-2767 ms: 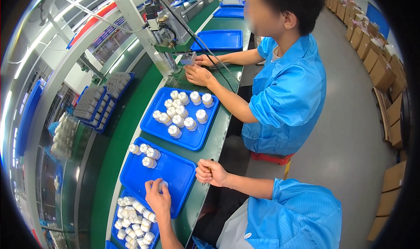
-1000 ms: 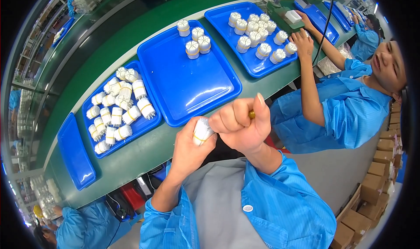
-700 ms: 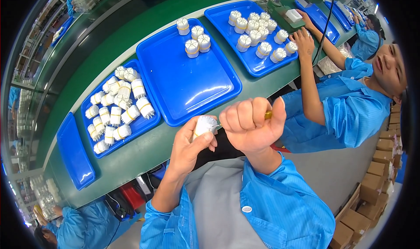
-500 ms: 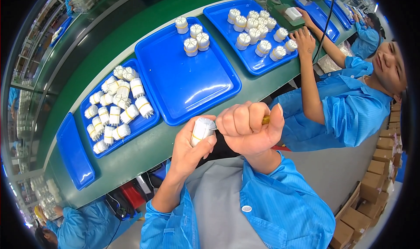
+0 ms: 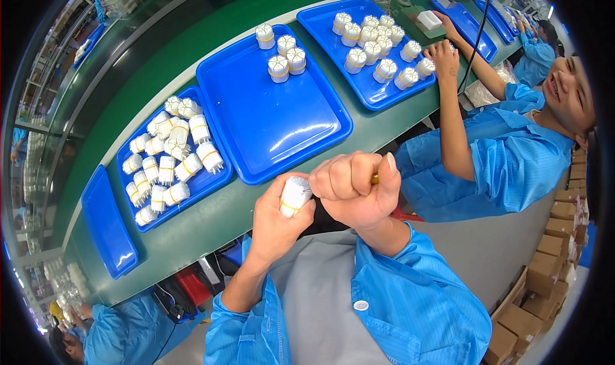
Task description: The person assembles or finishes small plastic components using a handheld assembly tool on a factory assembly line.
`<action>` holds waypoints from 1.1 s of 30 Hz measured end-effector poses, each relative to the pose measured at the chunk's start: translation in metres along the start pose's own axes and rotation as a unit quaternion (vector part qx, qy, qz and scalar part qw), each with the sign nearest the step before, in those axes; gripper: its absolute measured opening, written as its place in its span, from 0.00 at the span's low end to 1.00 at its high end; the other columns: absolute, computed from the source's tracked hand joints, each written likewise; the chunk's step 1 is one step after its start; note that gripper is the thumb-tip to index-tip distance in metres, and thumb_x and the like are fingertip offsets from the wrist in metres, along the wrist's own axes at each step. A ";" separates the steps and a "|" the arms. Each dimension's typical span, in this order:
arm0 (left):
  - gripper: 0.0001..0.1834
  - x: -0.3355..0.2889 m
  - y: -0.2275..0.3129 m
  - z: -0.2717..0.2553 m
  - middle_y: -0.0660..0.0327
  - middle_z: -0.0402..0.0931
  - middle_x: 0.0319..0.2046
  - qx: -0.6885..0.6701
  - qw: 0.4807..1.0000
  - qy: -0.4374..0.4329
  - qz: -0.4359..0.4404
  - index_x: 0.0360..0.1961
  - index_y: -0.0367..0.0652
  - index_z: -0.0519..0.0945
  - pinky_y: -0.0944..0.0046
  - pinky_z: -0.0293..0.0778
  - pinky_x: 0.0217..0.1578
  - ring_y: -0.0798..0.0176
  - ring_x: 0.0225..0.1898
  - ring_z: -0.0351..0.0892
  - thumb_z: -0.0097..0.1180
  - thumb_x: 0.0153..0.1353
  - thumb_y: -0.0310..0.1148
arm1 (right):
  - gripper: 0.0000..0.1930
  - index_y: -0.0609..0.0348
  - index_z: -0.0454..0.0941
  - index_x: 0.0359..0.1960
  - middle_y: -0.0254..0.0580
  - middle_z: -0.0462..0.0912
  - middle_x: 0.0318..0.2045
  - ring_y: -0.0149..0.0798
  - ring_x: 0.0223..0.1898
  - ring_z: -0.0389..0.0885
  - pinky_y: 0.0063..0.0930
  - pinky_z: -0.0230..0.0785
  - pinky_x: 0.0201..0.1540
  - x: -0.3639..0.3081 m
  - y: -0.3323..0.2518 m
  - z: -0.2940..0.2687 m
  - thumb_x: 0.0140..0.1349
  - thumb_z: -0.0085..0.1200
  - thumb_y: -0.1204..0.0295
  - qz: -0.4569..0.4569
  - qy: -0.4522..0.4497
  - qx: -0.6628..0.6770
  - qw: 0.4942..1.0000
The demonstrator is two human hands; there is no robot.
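My left hand [image 5: 274, 223] is closed round a white cylindrical part [image 5: 293, 199] with a yellow band, held above the bench's near edge. Its upper end faces my right hand [image 5: 354, 192], whose fingers are curled tight round a slim tool with a yellow handle [image 5: 375, 179]. Only the handle's end and a bit of thin metal show; that metal meets the part's top edge, and the fist hides the rest. Just beyond my hands is a blue tray [image 5: 282, 124] with several similar white parts [image 5: 278, 69] standing at its far end.
To the left, another blue tray [image 5: 204, 189] holds a heap of banded white parts [image 5: 166, 171], beside a tilted blue tray [image 5: 109, 227]. A third tray [image 5: 381, 99] of parts is at the right, near a co-worker's hand [image 5: 444, 60]. Cardboard boxes [image 5: 520, 323] line the floor at right.
My right fist has shifted slightly left and turned a little, with less of the yellow handle showing. My left hand still holds the white part, tilted slightly differently.
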State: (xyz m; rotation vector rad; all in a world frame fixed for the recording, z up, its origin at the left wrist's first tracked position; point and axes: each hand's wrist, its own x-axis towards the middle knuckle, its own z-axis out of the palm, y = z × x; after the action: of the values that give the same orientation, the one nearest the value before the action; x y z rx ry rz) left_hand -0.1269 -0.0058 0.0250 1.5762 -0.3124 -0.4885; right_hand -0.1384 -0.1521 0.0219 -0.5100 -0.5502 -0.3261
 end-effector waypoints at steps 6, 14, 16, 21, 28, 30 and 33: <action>0.18 0.001 -0.005 -0.003 0.66 0.76 0.34 0.067 0.998 -0.002 0.010 0.47 0.36 0.76 0.71 0.71 0.36 0.75 0.35 0.73 0.60 0.54 0.23 | 0.28 0.49 0.54 0.15 0.28 0.54 0.10 0.28 0.13 0.46 0.28 0.44 0.20 0.001 0.000 -0.002 0.73 0.25 0.49 0.060 0.048 -0.004 0.997; 0.19 0.006 -0.010 -0.006 0.62 0.76 0.29 -0.122 0.989 -0.047 -0.075 0.48 0.37 0.71 0.73 0.70 0.28 0.75 0.28 0.72 0.60 0.56 0.26 | 0.28 0.50 0.56 0.16 0.28 0.55 0.12 0.29 0.14 0.47 0.28 0.45 0.22 0.010 -0.005 -0.006 0.73 0.26 0.47 0.077 0.093 0.073 0.990; 0.18 0.006 -0.013 -0.006 0.64 0.73 0.29 -0.188 0.981 -0.039 -0.027 0.48 0.37 0.68 0.76 0.67 0.25 0.77 0.26 0.70 0.59 0.58 0.27 | 0.29 0.50 0.56 0.16 0.28 0.55 0.12 0.29 0.14 0.48 0.28 0.45 0.22 0.007 -0.012 -0.007 0.73 0.27 0.47 0.050 0.078 0.050 0.994; 0.18 0.004 -0.014 -0.006 0.64 0.72 0.33 -0.130 0.990 -0.036 -0.028 0.47 0.37 0.68 0.73 0.68 0.30 0.76 0.31 0.70 0.59 0.58 0.26 | 0.29 0.50 0.55 0.16 0.29 0.57 0.11 0.29 0.14 0.49 0.28 0.46 0.21 0.005 -0.011 0.000 0.72 0.28 0.47 0.018 0.029 -0.016 0.999; 0.18 0.001 -0.015 -0.002 0.63 0.72 0.34 -0.067 0.997 -0.013 0.020 0.47 0.38 0.67 0.71 0.68 0.34 0.74 0.34 0.69 0.59 0.57 0.24 | 0.27 0.51 0.56 0.15 0.30 0.58 0.13 0.29 0.16 0.50 0.28 0.49 0.24 -0.003 -0.001 -0.002 0.73 0.28 0.52 0.013 0.028 0.009 0.999; 0.19 0.001 -0.014 -0.002 0.63 0.72 0.34 -0.057 0.998 -0.012 0.024 0.47 0.38 0.67 0.71 0.68 0.34 0.74 0.34 0.69 0.59 0.57 0.24 | 0.27 0.51 0.56 0.15 0.30 0.58 0.13 0.29 0.16 0.49 0.28 0.49 0.24 -0.003 -0.003 -0.001 0.73 0.29 0.52 0.013 0.029 0.001 0.999; 0.19 -0.001 -0.010 0.000 0.64 0.71 0.35 -0.062 0.998 -0.013 0.014 0.47 0.38 0.67 0.71 0.68 0.36 0.75 0.36 0.69 0.59 0.56 0.24 | 0.27 0.52 0.55 0.15 0.31 0.59 0.13 0.29 0.17 0.50 0.28 0.49 0.24 -0.003 -0.003 -0.001 0.73 0.30 0.52 0.000 0.013 0.009 1.000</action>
State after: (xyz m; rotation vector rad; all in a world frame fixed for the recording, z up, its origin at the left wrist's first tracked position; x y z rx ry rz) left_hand -0.1282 -0.0046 0.0156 1.4444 -0.3185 -0.4970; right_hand -0.1418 -0.1551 0.0204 -0.4885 -0.5285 -0.3277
